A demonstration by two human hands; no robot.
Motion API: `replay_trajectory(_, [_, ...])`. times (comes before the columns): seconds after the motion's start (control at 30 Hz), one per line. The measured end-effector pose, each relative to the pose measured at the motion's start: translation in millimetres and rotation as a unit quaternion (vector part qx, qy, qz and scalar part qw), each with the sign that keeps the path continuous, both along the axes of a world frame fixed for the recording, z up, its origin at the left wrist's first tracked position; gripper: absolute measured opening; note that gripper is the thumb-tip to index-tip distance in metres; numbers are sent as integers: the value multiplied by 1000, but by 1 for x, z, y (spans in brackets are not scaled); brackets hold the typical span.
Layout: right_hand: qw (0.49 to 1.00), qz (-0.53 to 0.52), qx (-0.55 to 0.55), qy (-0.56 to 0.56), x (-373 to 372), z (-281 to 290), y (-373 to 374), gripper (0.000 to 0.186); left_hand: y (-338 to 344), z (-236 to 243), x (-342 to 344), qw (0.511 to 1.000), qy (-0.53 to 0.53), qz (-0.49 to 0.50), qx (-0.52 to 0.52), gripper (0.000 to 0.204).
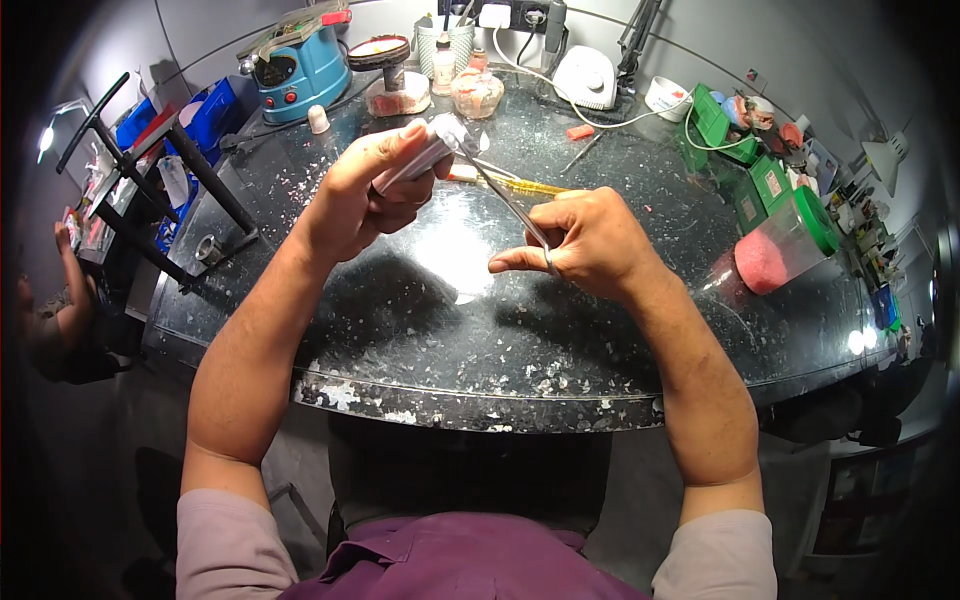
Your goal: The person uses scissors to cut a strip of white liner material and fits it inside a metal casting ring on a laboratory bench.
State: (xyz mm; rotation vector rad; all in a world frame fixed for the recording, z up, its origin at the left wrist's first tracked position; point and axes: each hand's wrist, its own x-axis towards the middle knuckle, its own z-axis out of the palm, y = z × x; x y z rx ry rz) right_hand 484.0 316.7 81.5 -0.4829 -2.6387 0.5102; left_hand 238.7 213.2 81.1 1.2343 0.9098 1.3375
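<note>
My left hand (pixel 370 190) grips a silvery cylinder (pixel 408 170), tilted, with pale material at its upper end. My right hand (pixel 590 240) holds a long, thin steel tool (pixel 510 205) that looks like scissors or forceps, its thumb stretched out to the left. The tool's tip reaches the upper end of the cylinder; whether they touch I cannot tell. Behind both hands lies a yellow, slender implement (pixel 530 186) on the scratched black worktop (pixel 380 360).
Left stand a black metal frame (pixel 223 205) and a blue machine (pixel 300 80). A white device (pixel 583 80), jars (pixel 477 95) and a cord line the back. Right are green boxes (pixel 765 185) and a tilted pink-filled container (pixel 765 255). Another person's arm (pixel 75 280) shows far left.
</note>
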Motion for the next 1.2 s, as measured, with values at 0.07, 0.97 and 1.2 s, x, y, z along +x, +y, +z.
replay_trajectory(0.07, [1000,-16,-11,-15,-5,-4,-1,63,2,-4,-4,999,-40,-8,-19,48])
replay_trajectory(0.97, [997,10,-38,-61,-6,-13,-4,89,-1,-7,21,980,191,6,55,33])
replay_trajectory(1.2, [991,15,-107,-74,-5,-5,-8,99,-2,-11,30,984,156,33,82,34])
